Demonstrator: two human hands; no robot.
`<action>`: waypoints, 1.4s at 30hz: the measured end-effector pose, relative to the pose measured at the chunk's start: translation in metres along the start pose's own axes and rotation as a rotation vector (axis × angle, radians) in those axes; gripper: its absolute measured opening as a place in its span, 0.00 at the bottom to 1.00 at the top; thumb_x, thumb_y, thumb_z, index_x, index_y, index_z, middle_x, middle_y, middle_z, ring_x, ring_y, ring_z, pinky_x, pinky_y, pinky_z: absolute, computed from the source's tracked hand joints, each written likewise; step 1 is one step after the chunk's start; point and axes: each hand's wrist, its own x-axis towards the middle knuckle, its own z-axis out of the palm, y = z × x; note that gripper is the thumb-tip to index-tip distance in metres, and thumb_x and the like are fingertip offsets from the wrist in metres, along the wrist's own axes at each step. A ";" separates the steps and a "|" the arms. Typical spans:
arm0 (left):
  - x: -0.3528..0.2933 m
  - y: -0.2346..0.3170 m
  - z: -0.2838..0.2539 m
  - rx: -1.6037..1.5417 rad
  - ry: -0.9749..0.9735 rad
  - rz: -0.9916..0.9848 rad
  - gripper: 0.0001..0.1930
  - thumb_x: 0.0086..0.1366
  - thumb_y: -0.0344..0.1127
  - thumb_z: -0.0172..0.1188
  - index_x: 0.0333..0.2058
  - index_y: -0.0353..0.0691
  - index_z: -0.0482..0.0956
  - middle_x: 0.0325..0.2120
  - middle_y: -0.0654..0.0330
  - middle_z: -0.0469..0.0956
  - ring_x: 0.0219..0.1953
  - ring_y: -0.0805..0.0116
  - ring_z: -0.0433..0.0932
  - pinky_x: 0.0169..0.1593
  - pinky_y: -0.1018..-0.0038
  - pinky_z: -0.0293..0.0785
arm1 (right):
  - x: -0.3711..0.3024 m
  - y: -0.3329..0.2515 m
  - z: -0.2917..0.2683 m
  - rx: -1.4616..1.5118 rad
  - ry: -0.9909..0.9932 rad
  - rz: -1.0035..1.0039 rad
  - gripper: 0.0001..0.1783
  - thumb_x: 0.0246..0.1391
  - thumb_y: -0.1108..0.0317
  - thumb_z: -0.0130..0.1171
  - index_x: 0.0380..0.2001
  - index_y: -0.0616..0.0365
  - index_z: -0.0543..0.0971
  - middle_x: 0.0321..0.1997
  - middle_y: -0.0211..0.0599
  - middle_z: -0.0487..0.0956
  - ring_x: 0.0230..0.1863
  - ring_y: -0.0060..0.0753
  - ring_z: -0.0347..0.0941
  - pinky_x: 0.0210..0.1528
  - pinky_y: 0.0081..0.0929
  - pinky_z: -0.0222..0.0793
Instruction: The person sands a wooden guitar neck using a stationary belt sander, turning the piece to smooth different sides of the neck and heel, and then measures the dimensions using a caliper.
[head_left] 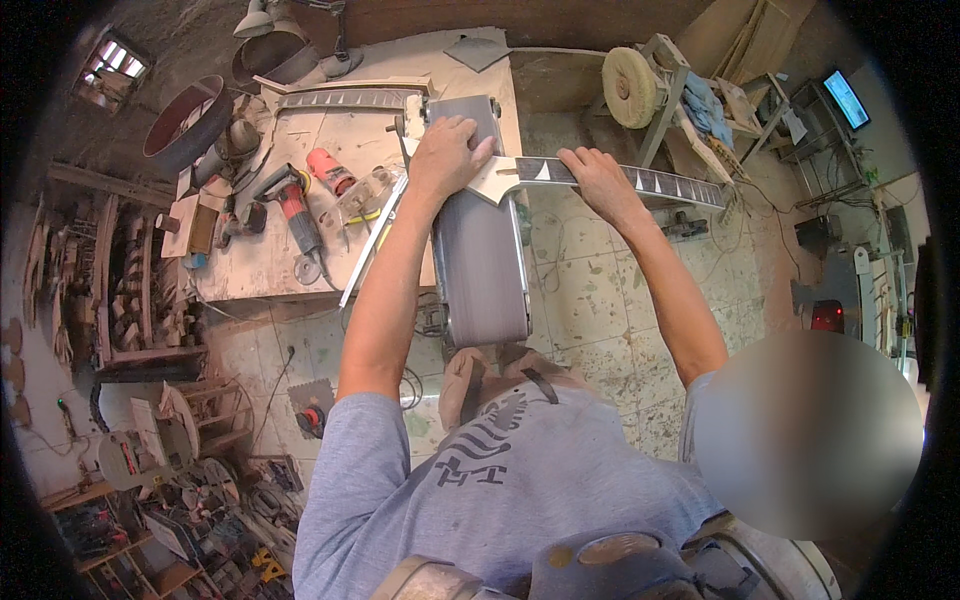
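A guitar neck [548, 170] lies crosswise over a belt sander [482, 275], its pale headstock [496, 184] resting on the grey, streaked belt. Its dark fretboard carries pale, pointed inlays and extends off to the right. My left hand [450, 157] bears down on the headstock from above, fingers curled over it; their tips are partly hidden. Further along the neck, my right hand [600, 185] is wrapped round the fretboard near its headstock end.
On the workbench [260, 275] left of the sander lie a red angle grinder [293, 213], another red tool [330, 170] and a second fretted neck [345, 99]. A round buffing wheel [630, 88] stands at the back right. Wooden racks [130, 290] line the left wall.
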 end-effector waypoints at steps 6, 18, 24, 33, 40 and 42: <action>0.004 -0.008 0.004 -0.005 0.027 0.006 0.17 0.66 0.45 0.64 0.29 0.34 0.77 0.31 0.50 0.78 0.40 0.48 0.76 0.47 0.57 0.73 | 0.006 0.001 -0.001 -0.005 -0.010 -0.004 0.15 0.62 0.75 0.51 0.52 0.53 0.74 0.43 0.41 0.78 0.49 0.48 0.77 0.52 0.46 0.72; 0.008 -0.006 0.006 -0.011 0.031 0.034 0.16 0.65 0.45 0.65 0.30 0.35 0.78 0.31 0.51 0.78 0.40 0.49 0.76 0.48 0.57 0.73 | 0.001 -0.001 -0.001 -0.042 0.003 0.022 0.15 0.59 0.76 0.54 0.49 0.55 0.75 0.43 0.41 0.78 0.50 0.47 0.76 0.51 0.44 0.71; 0.007 -0.007 0.012 -0.001 0.076 0.069 0.15 0.63 0.46 0.66 0.30 0.38 0.80 0.32 0.51 0.78 0.41 0.50 0.77 0.49 0.57 0.74 | -0.011 -0.008 -0.010 -0.037 0.061 0.024 0.16 0.57 0.75 0.57 0.49 0.56 0.76 0.44 0.39 0.80 0.50 0.44 0.76 0.54 0.43 0.68; 0.009 0.004 0.019 -0.073 0.098 0.123 0.16 0.64 0.45 0.66 0.27 0.37 0.78 0.31 0.51 0.78 0.41 0.49 0.77 0.47 0.57 0.73 | -0.032 -0.008 -0.026 -0.127 0.016 0.043 0.30 0.41 0.71 0.74 0.51 0.54 0.76 0.46 0.36 0.81 0.53 0.41 0.75 0.59 0.42 0.65; 0.005 0.012 0.028 -0.126 0.085 0.080 0.15 0.63 0.45 0.67 0.27 0.38 0.79 0.30 0.53 0.80 0.40 0.50 0.77 0.47 0.57 0.74 | -0.040 -0.008 -0.038 -0.145 -0.009 0.041 0.32 0.39 0.72 0.75 0.51 0.53 0.76 0.46 0.36 0.82 0.54 0.41 0.74 0.61 0.43 0.64; 0.005 0.013 0.028 -0.120 0.072 0.071 0.15 0.62 0.45 0.67 0.28 0.38 0.80 0.31 0.53 0.81 0.40 0.50 0.78 0.48 0.57 0.76 | -0.040 -0.010 -0.042 -0.145 -0.020 0.042 0.32 0.39 0.72 0.74 0.51 0.53 0.76 0.46 0.36 0.82 0.54 0.42 0.74 0.62 0.43 0.63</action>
